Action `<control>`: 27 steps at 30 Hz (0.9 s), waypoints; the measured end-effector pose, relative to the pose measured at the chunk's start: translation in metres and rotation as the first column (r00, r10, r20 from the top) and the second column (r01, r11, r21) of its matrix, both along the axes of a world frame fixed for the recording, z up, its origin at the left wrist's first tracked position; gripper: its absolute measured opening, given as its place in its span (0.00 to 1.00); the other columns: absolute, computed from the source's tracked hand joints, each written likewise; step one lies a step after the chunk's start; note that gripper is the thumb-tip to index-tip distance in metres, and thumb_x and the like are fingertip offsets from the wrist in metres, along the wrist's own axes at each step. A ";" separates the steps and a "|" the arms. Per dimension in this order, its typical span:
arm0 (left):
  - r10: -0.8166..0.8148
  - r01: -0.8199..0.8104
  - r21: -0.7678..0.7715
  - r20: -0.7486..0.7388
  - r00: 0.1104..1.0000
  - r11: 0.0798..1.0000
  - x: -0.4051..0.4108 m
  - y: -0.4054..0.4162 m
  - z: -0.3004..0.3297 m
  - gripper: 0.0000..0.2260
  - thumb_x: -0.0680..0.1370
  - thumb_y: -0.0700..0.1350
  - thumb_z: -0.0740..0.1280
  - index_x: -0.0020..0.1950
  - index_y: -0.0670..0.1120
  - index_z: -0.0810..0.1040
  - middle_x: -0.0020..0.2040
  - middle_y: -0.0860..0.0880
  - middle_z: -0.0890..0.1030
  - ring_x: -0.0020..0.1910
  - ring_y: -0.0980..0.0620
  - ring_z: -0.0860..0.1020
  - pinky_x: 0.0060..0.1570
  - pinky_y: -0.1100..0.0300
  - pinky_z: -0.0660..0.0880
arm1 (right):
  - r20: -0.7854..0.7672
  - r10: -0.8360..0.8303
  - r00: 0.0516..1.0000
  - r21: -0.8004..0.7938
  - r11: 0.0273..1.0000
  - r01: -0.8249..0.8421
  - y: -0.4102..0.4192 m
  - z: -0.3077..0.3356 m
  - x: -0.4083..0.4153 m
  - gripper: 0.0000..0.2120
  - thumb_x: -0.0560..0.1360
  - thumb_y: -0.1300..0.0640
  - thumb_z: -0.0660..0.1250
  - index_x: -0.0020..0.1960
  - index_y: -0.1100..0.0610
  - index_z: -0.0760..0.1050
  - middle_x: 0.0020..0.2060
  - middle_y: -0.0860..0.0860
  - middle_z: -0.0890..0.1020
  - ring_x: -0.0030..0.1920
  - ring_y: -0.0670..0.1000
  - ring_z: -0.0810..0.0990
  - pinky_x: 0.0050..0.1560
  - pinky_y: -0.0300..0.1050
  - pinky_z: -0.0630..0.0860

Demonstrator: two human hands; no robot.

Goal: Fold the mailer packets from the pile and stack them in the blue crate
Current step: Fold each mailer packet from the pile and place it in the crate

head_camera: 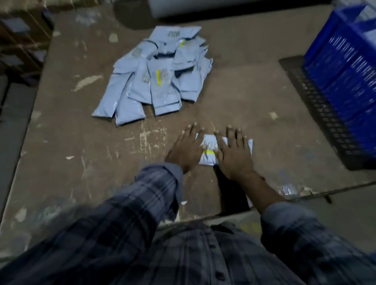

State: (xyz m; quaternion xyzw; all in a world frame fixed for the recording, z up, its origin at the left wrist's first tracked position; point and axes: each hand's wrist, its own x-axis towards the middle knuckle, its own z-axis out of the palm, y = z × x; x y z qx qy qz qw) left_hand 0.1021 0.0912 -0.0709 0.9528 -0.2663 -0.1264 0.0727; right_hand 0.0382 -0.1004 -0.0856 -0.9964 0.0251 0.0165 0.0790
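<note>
Two hands pressed flat on one packet (210,149) near the front edge of the bench (74,136) in the head view. The left hand (188,145) covered the packet's left end and the right hand (233,154) covered its right end, with a strip of the packet showing between them. That strip carried a printed label and a yellow mark. On both hands the fingers (237,136) lay stretched out and spread, palms down, pushing on the packet rather than curled around it. The packet lay flat on the bench; whether it was already folded could not be told.

Farther back and to the left, well apart from the hands, the pile (158,75) of pale grey-blue packets lay loosely overlapped on the brown, scuffed bench top. Several showed labels, and a few had yellow strips.

At the right side stood the blue crate (357,86), with slotted walls and pale packets visible inside near its top. It sat on a dark slotted tray (321,110) that reached out toward the hands. The crate was blurred by motion.

Plaid sleeves (149,201) covered both forearms at the bottom of the view, the right one pushed farther up the arm.
</note>
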 end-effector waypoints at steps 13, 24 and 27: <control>-0.122 0.127 -0.017 0.179 0.976 0.992 -0.024 0.005 -0.014 0.28 0.86 0.49 0.52 0.84 0.38 0.59 0.85 0.40 0.58 0.84 0.40 0.57 0.79 0.43 0.63 | 0.059 0.018 0.998 0.015 1.000 -0.019 -0.001 -0.002 -0.025 0.27 0.85 0.46 0.50 0.84 0.47 0.56 0.84 0.59 0.53 0.82 0.65 0.51 0.79 0.68 0.51; -0.152 0.156 -0.006 0.204 0.967 0.988 -0.034 0.006 -0.021 0.29 0.85 0.49 0.53 0.86 0.40 0.54 0.87 0.42 0.52 0.86 0.41 0.51 0.81 0.44 0.58 | 0.041 0.014 0.999 0.023 1.000 -0.015 -0.003 -0.006 -0.017 0.29 0.83 0.46 0.50 0.83 0.52 0.61 0.82 0.59 0.59 0.81 0.67 0.56 0.79 0.66 0.53; 0.012 -0.010 -0.013 0.158 0.987 1.000 -0.026 0.004 -0.021 0.30 0.86 0.51 0.50 0.87 0.42 0.50 0.87 0.44 0.49 0.86 0.43 0.48 0.82 0.44 0.57 | 0.066 0.017 0.998 0.041 0.999 -0.020 0.011 -0.007 -0.044 0.30 0.83 0.47 0.51 0.83 0.53 0.60 0.83 0.58 0.58 0.82 0.66 0.54 0.78 0.67 0.55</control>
